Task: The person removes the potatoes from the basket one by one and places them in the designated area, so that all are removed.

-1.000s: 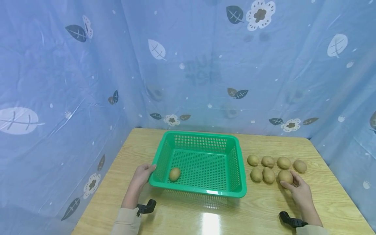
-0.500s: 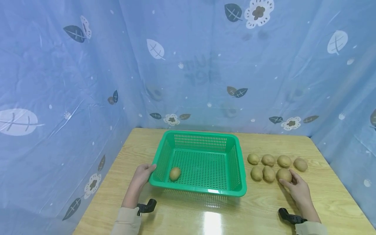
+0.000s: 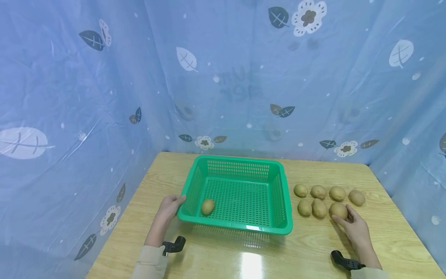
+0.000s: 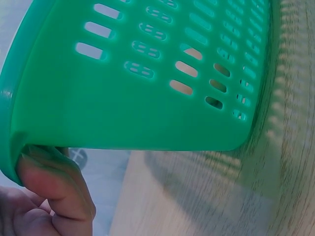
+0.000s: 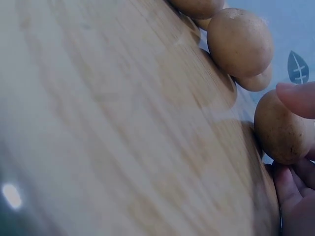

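Note:
A green plastic basket (image 3: 237, 228) with slotted walls stands on the table, one potato (image 3: 208, 207) lying in its near left part. My left hand (image 3: 168, 209) grips the basket's left rim near the front corner. In the left wrist view its fingers (image 4: 59, 182) curl up under the lip. To the right of the basket, my right hand (image 3: 357, 228) holds a potato (image 3: 338, 211) between thumb and fingers at the right end of the front row. In the right wrist view the thumb (image 5: 298, 100) lies over that potato (image 5: 280, 129), with fingers beneath it.
Several other potatoes (image 3: 319, 208) sit in two rows at the table's right side, the back row (image 3: 337, 193) longer. The wooden table (image 3: 292, 255) meets a blue patterned curtain (image 3: 223, 77) at the back and sides. Black wrist cameras (image 3: 347, 262) sit on both wrists.
Both hands stay where they were, the left on the basket rim and the right on the same potato. Only a slight shift of the head view shows.

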Demonstrator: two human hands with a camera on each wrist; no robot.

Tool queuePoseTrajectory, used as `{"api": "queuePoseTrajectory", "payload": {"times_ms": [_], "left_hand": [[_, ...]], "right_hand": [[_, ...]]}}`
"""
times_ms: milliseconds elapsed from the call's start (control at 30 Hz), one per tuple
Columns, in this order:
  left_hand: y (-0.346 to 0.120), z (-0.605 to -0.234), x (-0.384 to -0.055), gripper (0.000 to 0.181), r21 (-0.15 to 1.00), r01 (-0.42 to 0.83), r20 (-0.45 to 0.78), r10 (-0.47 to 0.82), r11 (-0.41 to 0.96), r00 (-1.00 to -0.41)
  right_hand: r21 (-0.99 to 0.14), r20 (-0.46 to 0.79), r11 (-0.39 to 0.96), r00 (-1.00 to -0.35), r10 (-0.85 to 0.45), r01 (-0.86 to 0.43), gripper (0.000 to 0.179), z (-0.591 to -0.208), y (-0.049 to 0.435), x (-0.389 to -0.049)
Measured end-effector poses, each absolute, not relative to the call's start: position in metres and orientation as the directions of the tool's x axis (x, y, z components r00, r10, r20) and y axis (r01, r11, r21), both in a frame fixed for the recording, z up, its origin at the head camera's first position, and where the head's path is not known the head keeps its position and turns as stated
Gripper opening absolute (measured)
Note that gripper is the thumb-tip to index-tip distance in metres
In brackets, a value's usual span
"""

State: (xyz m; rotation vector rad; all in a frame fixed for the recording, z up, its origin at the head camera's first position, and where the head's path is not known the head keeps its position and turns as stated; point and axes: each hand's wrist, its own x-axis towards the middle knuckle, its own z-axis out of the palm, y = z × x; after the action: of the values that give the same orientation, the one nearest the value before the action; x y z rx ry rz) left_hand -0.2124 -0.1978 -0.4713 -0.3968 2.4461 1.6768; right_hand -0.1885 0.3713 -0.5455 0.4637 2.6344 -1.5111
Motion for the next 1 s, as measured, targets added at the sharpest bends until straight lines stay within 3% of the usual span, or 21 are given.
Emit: {"api": "queuePoseTrajectory", "payload": {"times_ms": [400, 567, 1000], "left_hand": [[-0.197, -0.472, -0.214, 0.039, 0.897, -0.284, -0.253, -0.134, 0.34, -0.958], [-0.197, -0.473, -0.214, 0.038, 0.897, -0.286, -0.257, -0.131, 0.338, -0.958], [-0.198, -0.469, -0.212, 0.038, 0.906, -0.272, -0.245, -0.121, 0.325, -0.962]], "right_hand": [[-0.866, -0.179, 0.412, -0.945, 0.275, 0.284, 0.091, -0.545, 0.375, -0.18], [-0.852, -0.14, 0.456, -0.951, 0.274, 0.257, 0.088, -0.537, 0.375, -0.174], [-0.856, 0.065, 0.514, -0.974, 0.215, 0.056, 0.076, -0.506, 0.36, -0.167]]}}
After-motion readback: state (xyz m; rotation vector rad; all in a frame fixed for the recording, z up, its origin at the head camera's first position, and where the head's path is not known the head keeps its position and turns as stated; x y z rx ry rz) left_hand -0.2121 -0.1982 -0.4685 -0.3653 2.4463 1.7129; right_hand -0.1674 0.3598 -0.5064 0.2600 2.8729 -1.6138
